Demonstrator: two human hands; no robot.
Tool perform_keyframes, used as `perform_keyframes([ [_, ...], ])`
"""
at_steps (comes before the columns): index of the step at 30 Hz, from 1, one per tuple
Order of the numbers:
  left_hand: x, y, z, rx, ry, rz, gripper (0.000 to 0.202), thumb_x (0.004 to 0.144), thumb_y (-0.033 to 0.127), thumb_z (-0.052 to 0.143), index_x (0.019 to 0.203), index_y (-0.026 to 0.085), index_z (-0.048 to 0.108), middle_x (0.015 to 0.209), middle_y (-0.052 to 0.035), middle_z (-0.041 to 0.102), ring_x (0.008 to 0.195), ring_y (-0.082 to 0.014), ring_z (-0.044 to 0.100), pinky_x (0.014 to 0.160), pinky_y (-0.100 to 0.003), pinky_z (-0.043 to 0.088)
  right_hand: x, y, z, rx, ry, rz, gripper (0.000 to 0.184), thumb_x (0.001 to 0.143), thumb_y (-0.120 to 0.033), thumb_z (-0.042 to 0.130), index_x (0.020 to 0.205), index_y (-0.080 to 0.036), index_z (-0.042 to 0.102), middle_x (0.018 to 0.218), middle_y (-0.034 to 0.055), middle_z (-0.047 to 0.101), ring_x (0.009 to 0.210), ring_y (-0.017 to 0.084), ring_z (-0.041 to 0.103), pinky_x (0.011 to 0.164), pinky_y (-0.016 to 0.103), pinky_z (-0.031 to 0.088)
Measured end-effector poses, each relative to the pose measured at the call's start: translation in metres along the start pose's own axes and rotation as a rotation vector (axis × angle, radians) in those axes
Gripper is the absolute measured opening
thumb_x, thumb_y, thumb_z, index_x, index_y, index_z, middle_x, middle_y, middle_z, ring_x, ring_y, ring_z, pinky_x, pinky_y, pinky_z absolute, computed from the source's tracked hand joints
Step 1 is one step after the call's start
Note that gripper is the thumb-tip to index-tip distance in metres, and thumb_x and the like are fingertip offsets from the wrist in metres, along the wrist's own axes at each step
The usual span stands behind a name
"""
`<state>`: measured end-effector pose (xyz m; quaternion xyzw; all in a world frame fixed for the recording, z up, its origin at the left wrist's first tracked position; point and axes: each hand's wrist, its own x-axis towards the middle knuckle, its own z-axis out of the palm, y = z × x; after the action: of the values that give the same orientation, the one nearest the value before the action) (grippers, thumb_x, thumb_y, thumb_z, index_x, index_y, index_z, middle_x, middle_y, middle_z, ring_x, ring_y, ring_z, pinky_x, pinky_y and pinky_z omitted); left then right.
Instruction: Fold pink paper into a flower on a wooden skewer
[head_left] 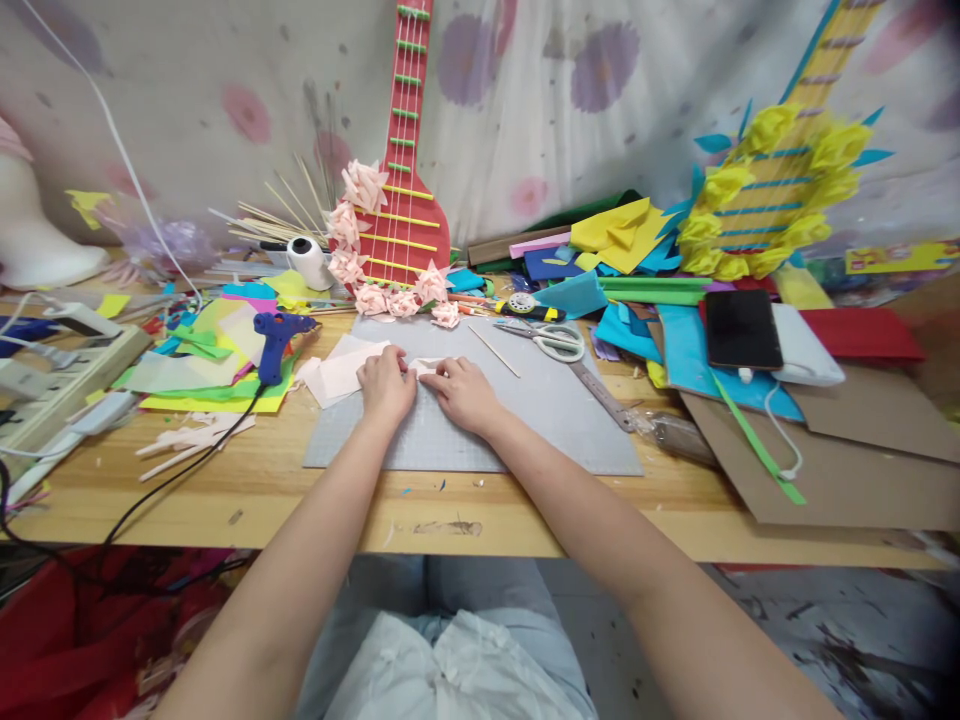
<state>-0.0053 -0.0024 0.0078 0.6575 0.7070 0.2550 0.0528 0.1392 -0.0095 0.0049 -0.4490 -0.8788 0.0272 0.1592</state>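
Observation:
Both my hands are over the grey cutting mat [540, 430], with a small piece of pale pink paper [429, 366] between them. My left hand [386, 382] has its fingers curled and pinches the left end of that piece. Fingers bent, my right hand [463, 390] presses and grips the other end; the fingertips partly cover the paper. Larger pale pink sheets [341, 368] lie beside my left hand. To the right of my right hand are a thin stick [495, 350] and scissors with pale handles [559, 342].
A red paper guitar [405, 210] with pink flowers leans at the back; a yellow one [772, 190] stands right. A blue glue gun [274, 345] trails its cord leftward. A ruler [602, 396], black phone [742, 330], cardboard [840, 470] and power strip [67, 390] flank the mat.

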Motion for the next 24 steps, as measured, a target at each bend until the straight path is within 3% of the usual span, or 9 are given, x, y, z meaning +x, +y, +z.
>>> perform_keyframes([
  [6,0.000,0.003,0.001,0.053,0.004,0.021,0.020,0.073,0.023,0.048,0.093,0.021,0.048,0.091,-0.0056,0.060,0.096,-0.0262,0.046,0.082,-0.039,0.031,0.000,0.000,0.002,0.023,0.029,-0.025,0.034,0.083,-0.021,0.041,0.113,-0.028,0.054,0.099,0.0067,0.052,0.091,0.020,0.041,0.079,0.033,0.032],
  [9,0.000,0.002,-0.001,0.026,0.041,0.045,0.018,0.073,0.023,0.048,0.091,0.021,0.049,0.091,-0.0049,0.060,0.094,-0.0253,0.046,0.080,-0.038,0.033,-0.001,0.005,0.001,0.105,0.123,-0.049,0.032,0.083,-0.020,0.039,0.109,-0.023,0.056,0.098,0.0067,0.053,0.090,0.018,0.043,0.080,0.031,0.032],
  [11,0.002,0.000,-0.003,-0.010,0.092,0.064,0.018,0.073,0.021,0.046,0.091,0.021,0.050,0.092,-0.0045,0.059,0.095,-0.0234,0.046,0.082,-0.036,0.033,-0.001,0.013,0.000,0.174,0.251,0.028,0.030,0.083,-0.019,0.037,0.105,-0.020,0.058,0.096,0.0072,0.054,0.092,0.018,0.044,0.082,0.030,0.033],
  [14,0.012,-0.002,-0.004,-0.077,0.110,0.082,0.020,0.074,0.020,0.043,0.092,0.019,0.051,0.093,-0.0051,0.059,0.094,-0.0197,0.048,0.084,-0.033,0.035,-0.001,0.030,0.000,0.238,0.411,0.288,0.028,0.082,-0.017,0.035,0.097,-0.017,0.060,0.090,0.0077,0.055,0.089,0.018,0.046,0.081,0.030,0.034],
  [18,0.035,0.000,-0.003,-0.109,-0.108,0.119,0.021,0.077,0.030,0.042,0.087,0.018,0.056,0.091,-0.0064,0.060,0.087,-0.0171,0.053,0.078,-0.029,0.040,-0.002,0.047,0.002,0.253,0.305,0.462,0.022,0.079,-0.021,0.043,0.090,-0.018,0.062,0.083,0.0057,0.056,0.082,0.018,0.047,0.077,0.031,0.036],
  [24,0.063,0.011,-0.003,0.070,-0.384,0.111,0.025,0.065,0.030,0.058,0.087,0.019,0.060,0.090,-0.0052,0.064,0.079,-0.0168,0.057,0.069,-0.026,0.042,-0.001,0.043,0.004,0.208,0.225,0.416,0.016,0.076,-0.024,0.049,0.086,-0.020,0.061,0.083,0.0049,0.056,0.082,0.018,0.047,0.078,0.031,0.035],
])
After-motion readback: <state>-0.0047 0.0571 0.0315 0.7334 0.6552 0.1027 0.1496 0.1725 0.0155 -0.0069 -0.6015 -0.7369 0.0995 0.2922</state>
